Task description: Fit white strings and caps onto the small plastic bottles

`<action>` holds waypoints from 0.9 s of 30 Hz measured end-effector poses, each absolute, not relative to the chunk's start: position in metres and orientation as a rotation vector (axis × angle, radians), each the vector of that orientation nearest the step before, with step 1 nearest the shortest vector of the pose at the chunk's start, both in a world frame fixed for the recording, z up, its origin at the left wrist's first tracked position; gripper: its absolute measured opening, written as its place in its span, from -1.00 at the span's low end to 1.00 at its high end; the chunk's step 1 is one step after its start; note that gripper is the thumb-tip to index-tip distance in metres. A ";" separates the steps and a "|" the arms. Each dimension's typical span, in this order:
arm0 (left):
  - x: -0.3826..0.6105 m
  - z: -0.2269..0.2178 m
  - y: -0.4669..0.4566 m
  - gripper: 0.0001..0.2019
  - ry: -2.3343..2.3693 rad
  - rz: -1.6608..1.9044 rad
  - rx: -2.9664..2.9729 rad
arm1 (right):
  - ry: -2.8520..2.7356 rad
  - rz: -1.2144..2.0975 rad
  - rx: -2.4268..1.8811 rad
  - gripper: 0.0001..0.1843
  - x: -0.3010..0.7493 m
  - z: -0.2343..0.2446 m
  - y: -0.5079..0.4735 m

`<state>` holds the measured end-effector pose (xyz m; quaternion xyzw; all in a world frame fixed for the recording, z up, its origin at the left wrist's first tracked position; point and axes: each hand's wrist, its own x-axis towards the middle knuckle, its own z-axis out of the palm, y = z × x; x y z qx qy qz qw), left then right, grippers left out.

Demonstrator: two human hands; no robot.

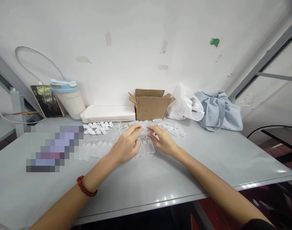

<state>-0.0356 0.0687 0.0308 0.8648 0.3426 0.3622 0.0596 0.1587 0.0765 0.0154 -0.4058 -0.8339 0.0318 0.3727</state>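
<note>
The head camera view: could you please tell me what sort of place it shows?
Probably a workbench in a small workshop, though little of the room shows: the gray table holds a row of translucent tubes, a pile of small white pieces and an open cardboard box.

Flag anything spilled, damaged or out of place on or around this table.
Mainly the pixelated patch at the left of the table: it hides whatever lies there. Scattered tape-like scraps on the wall also look untidy, like leftovers. No spill is visible around the row of clear bottles.
</note>
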 end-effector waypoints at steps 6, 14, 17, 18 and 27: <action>-0.035 0.030 0.068 -0.60 1.021 1.167 2.673 | -2.138 0.030 -1.001 -0.64 0.158 0.012 0.075; -0.034 0.028 0.066 -0.64 0.954 1.187 2.731 | -2.188 0.021 -0.962 -0.49 0.156 0.012 0.073; -0.032 0.028 0.064 -0.63 0.923 1.176 2.748 | -2.166 0.033 -0.954 -0.51 0.155 0.015 0.071; -0.032 0.028 0.063 -0.63 0.910 1.178 2.758 | -2.154 0.039 -0.956 -0.52 0.155 0.015 0.071; -0.030 0.027 0.062 -0.60 0.872 1.274 2.795 | -2.048 0.123 -0.979 -0.66 0.154 0.019 0.070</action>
